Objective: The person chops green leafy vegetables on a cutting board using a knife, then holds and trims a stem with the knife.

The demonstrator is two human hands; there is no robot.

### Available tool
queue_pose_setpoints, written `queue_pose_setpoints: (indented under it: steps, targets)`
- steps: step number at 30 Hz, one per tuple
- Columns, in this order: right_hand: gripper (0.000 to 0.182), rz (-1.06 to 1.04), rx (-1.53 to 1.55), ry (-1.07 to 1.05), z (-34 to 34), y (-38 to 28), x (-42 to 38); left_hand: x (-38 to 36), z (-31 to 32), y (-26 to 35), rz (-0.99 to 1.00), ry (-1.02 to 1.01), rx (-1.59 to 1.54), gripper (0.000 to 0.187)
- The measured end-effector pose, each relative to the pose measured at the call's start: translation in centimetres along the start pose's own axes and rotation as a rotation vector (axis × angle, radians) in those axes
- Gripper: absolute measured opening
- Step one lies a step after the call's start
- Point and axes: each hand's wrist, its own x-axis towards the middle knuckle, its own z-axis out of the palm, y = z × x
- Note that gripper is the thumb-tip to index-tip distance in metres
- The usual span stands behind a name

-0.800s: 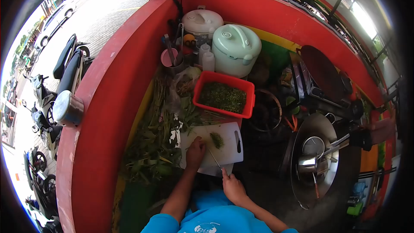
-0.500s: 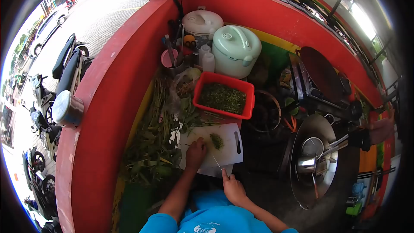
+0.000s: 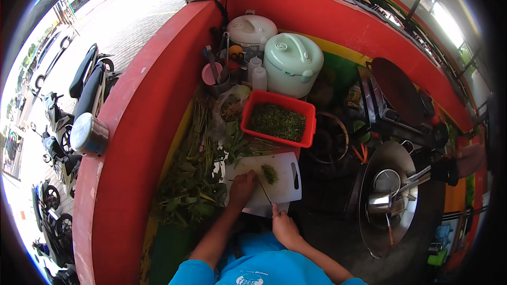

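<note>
The right hand (image 3: 285, 228) is closing round the knife (image 3: 265, 191), hiding nearly all of its handle, while the thin blade is slanting up over the board (image 3: 288, 168) with its far end beside the left hand (image 3: 243, 186). That hand is lying on the board with its fingers bunched; a thin stalk is poking out at its left, but the palm is covering the rest, so I cannot tell how firmly it is holding anything. Chopped greens (image 3: 270, 174) are sitting in a small heap on the board, just right of the blade.

Beyond the board, a red tub (image 3: 311, 126) is holding more green bits, too fine to tell apart. Leafy stems (image 3: 193, 179) are sprawling along the left, some disappearing under a cloudy bag (image 3: 226, 106). The green cooker (image 3: 293, 66) is partly blocking the pale cooker (image 3: 251, 29). On the right, a ladle (image 3: 379, 203) is lying in the wok (image 3: 406, 179), and a dark shape (image 3: 446, 173), hard to make out, is covering some handle ends.
</note>
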Motion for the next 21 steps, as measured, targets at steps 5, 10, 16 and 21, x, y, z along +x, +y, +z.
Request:
queue_pose_setpoints:
  steps: [5, 10, 16, 21]
  targets:
    - [0.052, 0.012, 0.065, -0.034, 0.0, 0.2, -1.1, 0.1, 0.6, 0.2, -0.041, -0.015, 0.018, 0.040]
    - [0.060, 0.028, 0.003, -0.087, -1.0, -0.6, -1.3, 0.0, 0.9, 0.0, -0.040, -0.005, 0.016, 0.038]
    - [0.063, 0.010, -0.102, -0.054, -0.9, -1.4, -0.2, 0.0, 0.8, -0.1, -0.057, -0.051, 0.006, 0.034]
    - [0.065, -0.017, -0.094, -0.006, -1.1, -1.0, 0.0, -0.6, 1.0, -0.2, -0.083, -0.063, 0.006, 0.031]
